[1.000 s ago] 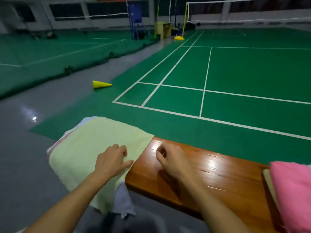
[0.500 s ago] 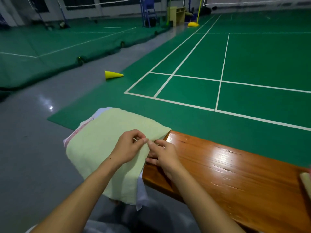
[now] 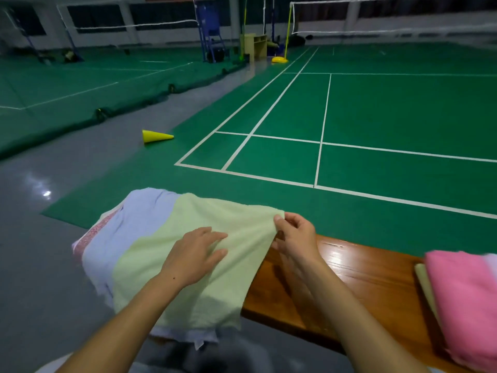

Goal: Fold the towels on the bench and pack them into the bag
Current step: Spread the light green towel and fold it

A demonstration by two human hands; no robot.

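Our right hand (image 3: 293, 232) pinches the pale green towel's (image 3: 193, 265) far corner, apparently to start a fold, while our flat, open left hand (image 3: 196, 254) pins it on the desk's (image 3: 349, 281) left end.

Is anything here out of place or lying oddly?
One thing: a yellow cone lies tipped on its side on the grey floor beside the court, not standing. Otherwise, the unfolded towels hang over the bench end while the right hand pinches the green towel.
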